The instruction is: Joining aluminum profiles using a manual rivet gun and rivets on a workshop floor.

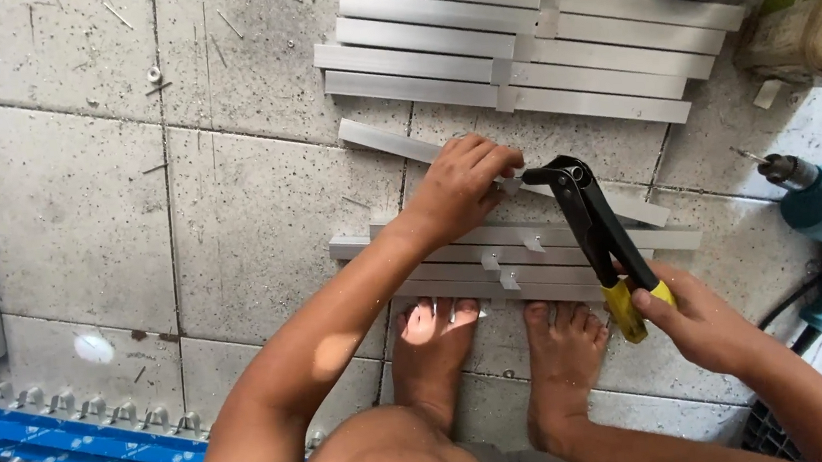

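The right hand (703,321) has its grip closed around the yellow-tipped handles of a black hand riveter (594,233), whose long axis slants up and left so its head meets a small metal bracket (512,185). The left hand (462,186), nearer, pinches that bracket against a slanted aluminium strip (392,142) lying on the tiled floor (78,213), above the bundle of strips (454,257) by the bare feet (497,343).

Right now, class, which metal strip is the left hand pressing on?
The lone slanted metal strip, lying between the far stack and the near stack, under the left hand.
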